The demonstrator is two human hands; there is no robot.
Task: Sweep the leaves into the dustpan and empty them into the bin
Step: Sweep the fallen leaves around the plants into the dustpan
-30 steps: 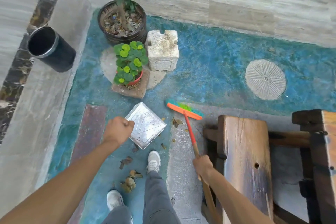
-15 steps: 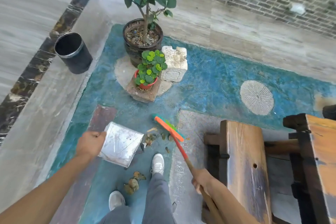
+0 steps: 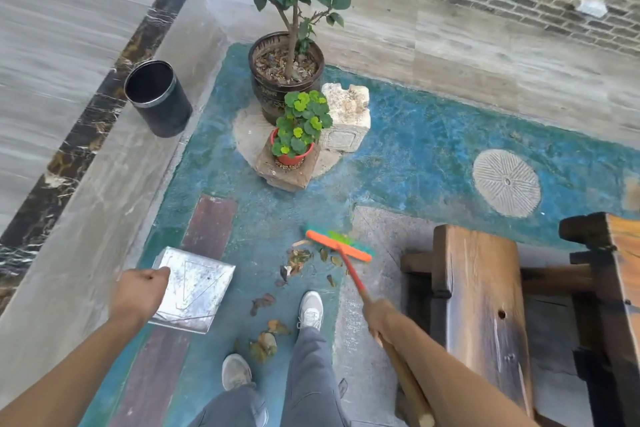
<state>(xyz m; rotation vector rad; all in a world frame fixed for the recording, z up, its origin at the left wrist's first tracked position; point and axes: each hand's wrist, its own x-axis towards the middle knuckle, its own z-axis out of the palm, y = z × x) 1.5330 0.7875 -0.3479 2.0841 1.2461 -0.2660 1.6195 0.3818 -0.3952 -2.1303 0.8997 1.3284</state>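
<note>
1. The left hand (image 3: 140,295) was curled in a fist around the handle end of the metal dustpan (image 3: 194,288), which was held low over the blue floor (image 3: 415,156), beside a dark red slab (image 3: 207,229).
2. The right hand (image 3: 381,317) gripped the wooden shaft of the broom (image 3: 341,248), fingers wrapped round it.
3. The broom's orange head met the floor where blue paint gave way to a grey stone patch.
4. Dry leaves (image 3: 298,260) lay scattered just beside the broom head, apart from the dustpan; more lay between the shoes.
5. The black bin (image 3: 157,97) stood upright on the grey paving at the far left edge of the blue floor, well apart from the dustpan.
6. A wooden bench (image 3: 481,305) stood to the right.
</note>
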